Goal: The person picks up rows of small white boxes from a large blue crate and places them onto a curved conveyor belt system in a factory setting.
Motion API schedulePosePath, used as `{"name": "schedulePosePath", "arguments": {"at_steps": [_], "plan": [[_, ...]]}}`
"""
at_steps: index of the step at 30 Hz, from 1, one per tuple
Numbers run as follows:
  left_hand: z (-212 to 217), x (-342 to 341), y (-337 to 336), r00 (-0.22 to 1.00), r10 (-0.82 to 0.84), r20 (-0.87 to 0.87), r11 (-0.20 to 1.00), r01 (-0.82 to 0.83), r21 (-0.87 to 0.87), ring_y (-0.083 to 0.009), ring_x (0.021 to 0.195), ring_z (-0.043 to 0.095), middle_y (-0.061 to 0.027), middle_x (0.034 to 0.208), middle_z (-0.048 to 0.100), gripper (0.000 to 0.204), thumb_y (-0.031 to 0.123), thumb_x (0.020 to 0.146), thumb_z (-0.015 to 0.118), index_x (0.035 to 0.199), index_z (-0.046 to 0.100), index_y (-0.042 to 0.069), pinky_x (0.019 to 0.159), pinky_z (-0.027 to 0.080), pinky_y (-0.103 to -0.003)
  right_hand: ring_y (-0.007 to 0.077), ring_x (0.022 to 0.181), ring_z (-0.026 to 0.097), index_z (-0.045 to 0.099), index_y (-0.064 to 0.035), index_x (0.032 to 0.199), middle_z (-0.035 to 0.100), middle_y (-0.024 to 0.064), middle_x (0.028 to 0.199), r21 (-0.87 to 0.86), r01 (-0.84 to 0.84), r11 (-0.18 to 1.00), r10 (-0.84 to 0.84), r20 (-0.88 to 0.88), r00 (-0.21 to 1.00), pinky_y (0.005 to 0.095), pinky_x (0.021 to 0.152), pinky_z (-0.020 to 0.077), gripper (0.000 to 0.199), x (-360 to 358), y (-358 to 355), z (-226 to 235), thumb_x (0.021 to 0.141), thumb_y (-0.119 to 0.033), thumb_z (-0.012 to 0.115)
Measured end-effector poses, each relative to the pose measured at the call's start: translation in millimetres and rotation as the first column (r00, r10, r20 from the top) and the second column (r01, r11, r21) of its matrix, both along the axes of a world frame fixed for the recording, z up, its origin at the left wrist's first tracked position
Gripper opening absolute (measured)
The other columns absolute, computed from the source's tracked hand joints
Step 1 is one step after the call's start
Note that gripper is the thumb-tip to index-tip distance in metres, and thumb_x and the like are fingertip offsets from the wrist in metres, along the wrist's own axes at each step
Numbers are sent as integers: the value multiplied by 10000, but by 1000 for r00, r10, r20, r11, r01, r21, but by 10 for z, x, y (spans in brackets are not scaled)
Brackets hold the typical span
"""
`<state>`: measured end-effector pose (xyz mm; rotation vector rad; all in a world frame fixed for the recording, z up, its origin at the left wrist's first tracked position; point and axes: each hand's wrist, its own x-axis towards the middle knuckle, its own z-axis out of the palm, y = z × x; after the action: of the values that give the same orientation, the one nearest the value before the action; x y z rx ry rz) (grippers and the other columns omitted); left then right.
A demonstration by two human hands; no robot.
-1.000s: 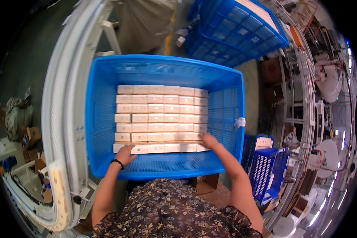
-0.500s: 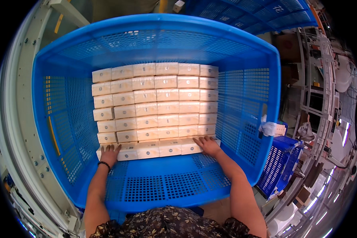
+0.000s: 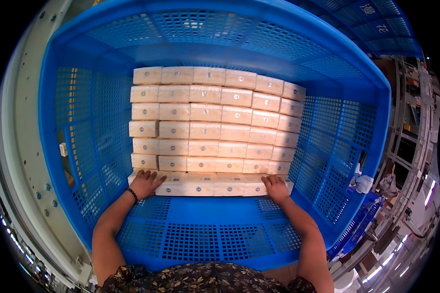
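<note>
My left hand (image 3: 145, 184) rests on the left end of the nearest row of cream wrapped packs (image 3: 205, 188), its fingers spread over the top edge. On the right end of that row lies my right hand (image 3: 277, 188), fingers apart and bent slightly over the edge. Both palms face the packs' near side, and the thumbs are partly hidden. The packs look like tissue packs and fill several straight rows inside a large blue perforated crate (image 3: 220, 202). Small round marks show on their faces. A dark bead bracelet (image 3: 132, 195) circles my left wrist.
A pale metal frame (image 3: 27, 132) runs along the crate's left side. At the right, a white tied bag or cloth (image 3: 363, 183) hangs at the crate rim, above a smaller blue crate (image 3: 354, 234). Another blue crate (image 3: 362, 24) stands at the back right.
The view has come closer and turned slightly, so the crate and packs look larger. Both hands stay at the two ends of the nearest row, with the fingers shifted a little.
</note>
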<state>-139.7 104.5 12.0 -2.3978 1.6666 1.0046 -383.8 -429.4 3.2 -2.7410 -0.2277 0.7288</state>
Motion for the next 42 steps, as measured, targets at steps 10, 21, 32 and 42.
{"name": "schedulePosePath", "arguments": {"at_steps": [10, 21, 32, 42], "plan": [[71, 190, -55, 998, 66, 21, 995, -64, -70, -260, 1088, 576, -84, 1144, 604, 896, 347, 548, 862, 1342, 519, 112, 1001, 402, -461, 295, 1060, 561, 567, -111, 1246, 574, 81, 1091, 25, -54, 998, 53, 45, 998, 419, 910, 487, 719, 440, -252, 300, 590, -221, 841], [2238, 592, -534, 929, 274, 247, 817, -90, -569, -254, 960, 577, -78, 1036, 590, 772, 266, 585, 854, 1276, 557, 88, 914, 414, -437, 364, 953, 571, 620, -47, 1139, 599, 154, 1008, -238, -50, 970, 153, 437, 886, 470, 845, 475, 444, 1274, -746, 3841, 697, -43, 661], [5041, 41, 729, 492, 672, 553, 653, -42, -756, -259, 991, 571, -103, 1124, 553, 666, 328, 731, 721, 1321, 529, 85, 937, 409, -482, 431, 1064, 579, 497, -61, 1272, 581, 202, 1143, -544, -172, 821, 555, 693, 460, 559, 951, 466, 474, 2089, 194, 7209, 821, -14, 632], [5075, -1570, 3031, 242, 910, 337, 389, -781, -488, -366, 1062, 530, -150, 1115, 556, 840, 98, 527, 849, 1290, 500, 48, 956, 408, -480, 298, 1058, 563, 537, -112, 1178, 551, 115, 1059, -357, -829, 431, 838, 499, 220, 420, 900, 485, 524, 4485, 4093, 6359, 713, -139, 777]]}}
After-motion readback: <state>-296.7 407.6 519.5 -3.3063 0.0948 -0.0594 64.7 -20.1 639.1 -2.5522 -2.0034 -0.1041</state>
